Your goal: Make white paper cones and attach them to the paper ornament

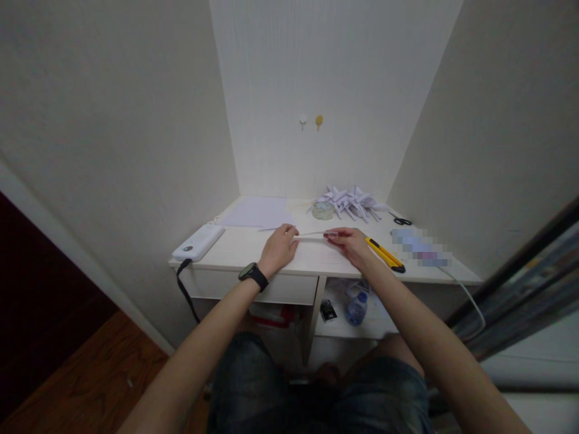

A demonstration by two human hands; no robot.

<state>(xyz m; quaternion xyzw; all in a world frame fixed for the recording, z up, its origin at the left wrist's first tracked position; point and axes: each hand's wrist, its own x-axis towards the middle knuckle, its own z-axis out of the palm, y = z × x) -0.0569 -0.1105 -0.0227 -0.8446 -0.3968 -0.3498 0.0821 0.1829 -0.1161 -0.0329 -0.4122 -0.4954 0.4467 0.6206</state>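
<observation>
On the white desk (244, 250) my left hand (278, 248), with a black watch on its wrist, pinches the left end of a narrow folded strip of white paper (312, 235). My right hand (350, 242) holds the strip's right end with its fingertips. The strip lies flat between the two hands, just above the desk top. A yellow and black utility knife (385, 255) lies right beside my right wrist.
A white paper sheet (257, 213) lies at the back left, a tape roll (322, 210) and a pile of folded paper shapes (353, 202) at the back. Black scissors (400, 220) lie right of them. A white power bank (199, 242) sits at the left edge. Shelf below holds a bottle (357, 307).
</observation>
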